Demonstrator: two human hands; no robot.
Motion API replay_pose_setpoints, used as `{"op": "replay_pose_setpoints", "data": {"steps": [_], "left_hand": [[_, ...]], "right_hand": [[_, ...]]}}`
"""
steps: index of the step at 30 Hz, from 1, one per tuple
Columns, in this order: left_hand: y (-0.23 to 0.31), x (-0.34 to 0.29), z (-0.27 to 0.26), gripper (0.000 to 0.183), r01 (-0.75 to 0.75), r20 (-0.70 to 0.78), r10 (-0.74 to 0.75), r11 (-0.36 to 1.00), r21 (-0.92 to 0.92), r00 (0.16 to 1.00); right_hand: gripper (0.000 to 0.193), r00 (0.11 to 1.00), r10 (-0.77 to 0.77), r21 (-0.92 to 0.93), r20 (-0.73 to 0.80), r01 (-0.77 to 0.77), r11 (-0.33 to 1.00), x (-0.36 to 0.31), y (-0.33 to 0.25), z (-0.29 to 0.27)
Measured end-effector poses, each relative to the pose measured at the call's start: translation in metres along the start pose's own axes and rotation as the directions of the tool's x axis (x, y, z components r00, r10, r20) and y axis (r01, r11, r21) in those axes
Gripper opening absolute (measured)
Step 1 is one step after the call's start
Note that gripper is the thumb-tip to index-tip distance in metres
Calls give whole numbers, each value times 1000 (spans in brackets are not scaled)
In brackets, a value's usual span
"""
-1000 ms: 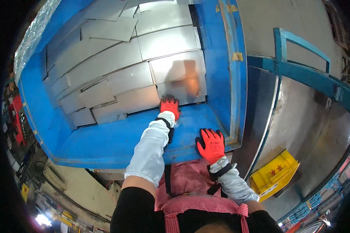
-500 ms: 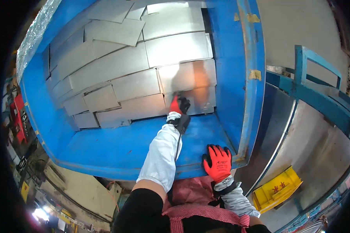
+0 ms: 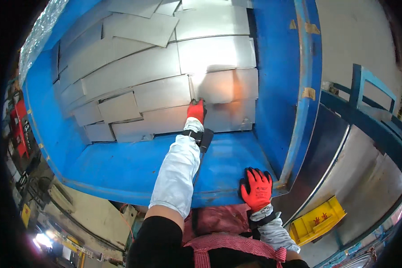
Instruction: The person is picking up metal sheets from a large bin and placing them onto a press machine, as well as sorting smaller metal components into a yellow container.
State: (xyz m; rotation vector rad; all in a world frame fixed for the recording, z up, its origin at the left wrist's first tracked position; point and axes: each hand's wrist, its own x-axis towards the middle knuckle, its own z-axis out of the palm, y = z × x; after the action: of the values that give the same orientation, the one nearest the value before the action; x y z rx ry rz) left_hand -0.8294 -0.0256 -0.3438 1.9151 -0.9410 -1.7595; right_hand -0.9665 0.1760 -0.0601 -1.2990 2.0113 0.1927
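Note:
My left hand (image 3: 196,111), in a red glove with black fingertips, reaches into a large blue bin (image 3: 116,172). It touches the flat grey metal plates (image 3: 169,119) in the near rows, beside a seam between them. Its fingers are bent and pressed together; whatever they hold, if anything, is hidden under the hand. On the bin's near right rim lies my right hand (image 3: 257,189), gloved alike, fingers stretched out and holding nothing. A white sleeve and a black wrist strap with a small dark box (image 3: 206,140) cover my left forearm.
Overlapping plates fill the bin's floor in rows; one loose plate (image 3: 146,28) lies askew at the far side. Clear plastic wrap (image 3: 42,38) hangs over the left wall. Right of the bin stands a teal metal frame (image 3: 356,96) with a yellow tray (image 3: 317,220) near it.
My left hand has shifted slightly left and its fingers have turned down onto the plates. The view has swung a little, so the bin sits further right. My right hand stays on the rim.

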Motion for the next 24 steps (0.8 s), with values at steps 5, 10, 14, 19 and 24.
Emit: {"op": "replay_pose_setpoints", "data": {"steps": [5,10,14,19,24], "left_hand": [[4,-1,-9,22,-243,53,241,969,36,969],[12,9,-35,25,298,218,-266,946,-130,939],[-12,2,-82,20,-551,358,418,640,536,835],[-47,-19,-127,27,-405,172,387,675,617,906],[-37,-35,-142,29,-110,131,53,870,480,990]], "right_hand": [[46,999,-28,-20,-31,27,999,0,0,4],[51,998,-52,56,44,49,997,25,-13,-6],[62,940,-325,-7,-101,326,945,133,-74,-11],[52,681,-731,-385,30,683,621,252,-113,82],[30,451,-893,-507,5,770,386,336,-83,142]]}}
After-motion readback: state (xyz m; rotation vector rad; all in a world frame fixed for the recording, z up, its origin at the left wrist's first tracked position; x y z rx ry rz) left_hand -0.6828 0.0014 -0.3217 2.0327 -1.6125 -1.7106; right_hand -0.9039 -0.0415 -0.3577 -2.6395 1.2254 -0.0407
